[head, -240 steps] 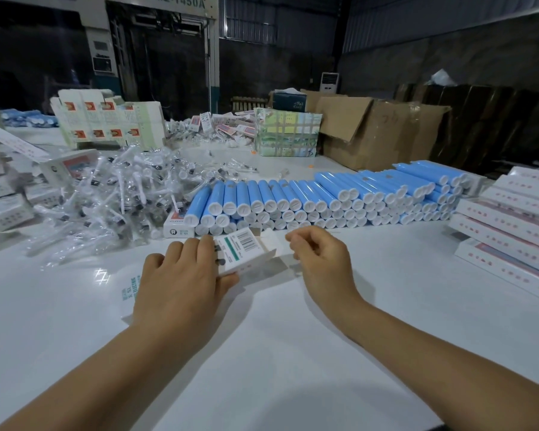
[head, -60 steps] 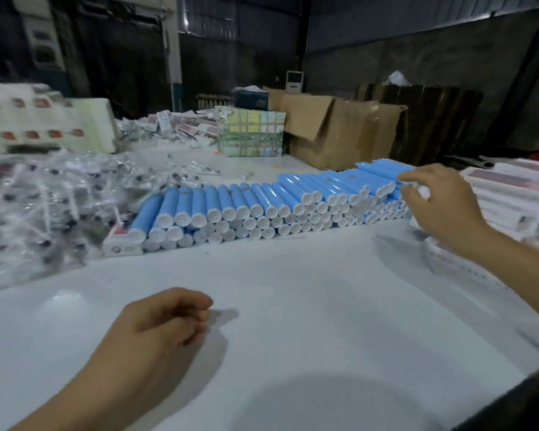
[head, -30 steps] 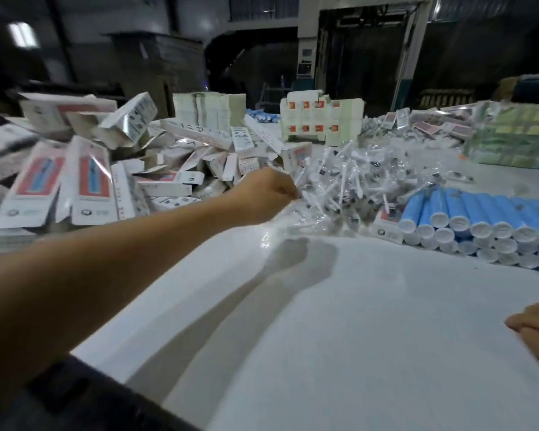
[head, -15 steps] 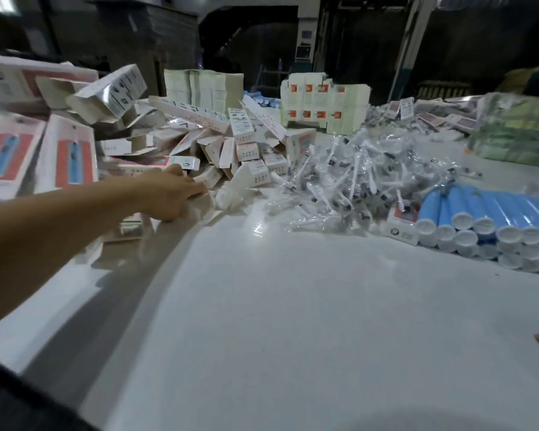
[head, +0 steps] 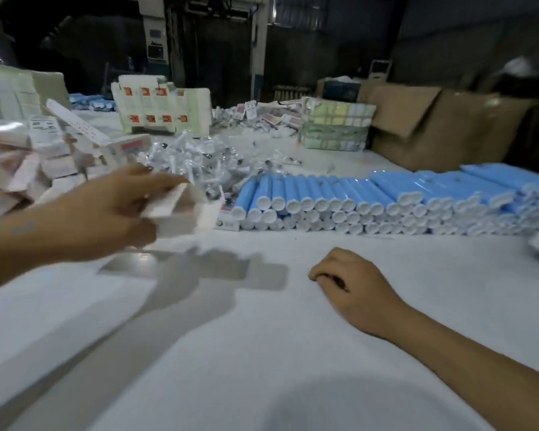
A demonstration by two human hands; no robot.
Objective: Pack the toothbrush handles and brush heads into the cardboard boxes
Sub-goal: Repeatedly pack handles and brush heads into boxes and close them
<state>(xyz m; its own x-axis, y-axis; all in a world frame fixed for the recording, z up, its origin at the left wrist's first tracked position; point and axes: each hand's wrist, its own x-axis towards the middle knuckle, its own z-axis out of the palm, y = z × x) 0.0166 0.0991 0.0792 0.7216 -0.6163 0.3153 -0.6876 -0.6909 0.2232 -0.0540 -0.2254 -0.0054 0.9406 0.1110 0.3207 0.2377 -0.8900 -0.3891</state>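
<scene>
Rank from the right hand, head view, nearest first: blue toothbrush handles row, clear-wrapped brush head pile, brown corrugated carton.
From the right hand:
1. Row of blue toothbrush handles with white caps, straight ahead on the white table.
2. Pile of clear-wrapped brush heads, farther back and left.
3. Brown corrugated carton, far back right.

I see a small white cardboard box, blurred, flaps open, raised above the desk at centre left. Blue toothbrush handles with white ends lie stacked in a long row across centre right. Bagged brush heads are heaped behind; more boxes are piled at far left.
</scene>
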